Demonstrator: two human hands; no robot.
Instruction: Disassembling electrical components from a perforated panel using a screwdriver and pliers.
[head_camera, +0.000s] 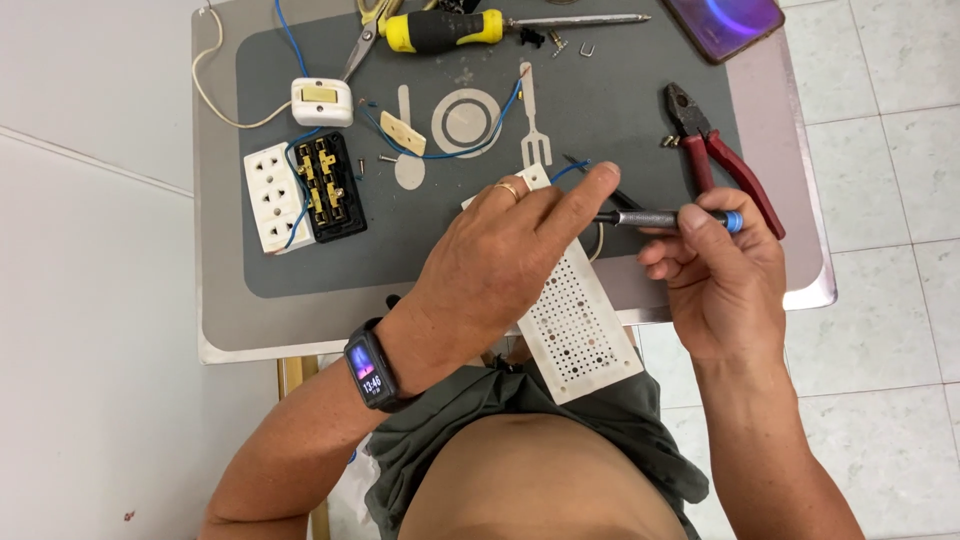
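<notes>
Near the frame's centre, the left hand (505, 262) is gripping the white perforated board (577, 322) (braced against the lap) to steady it, while the right hand (722, 268) is pinching a small screwdriver (660, 217), tip pointing left toward the board's upper end.

Bare arms, no sleeves. Left hand (500, 265): gold ring (509, 189) on finger; black smartwatch (371, 366) with lit screen on wrist behind fingers. Grey-green shorts (600, 420), bare torso.
</notes>
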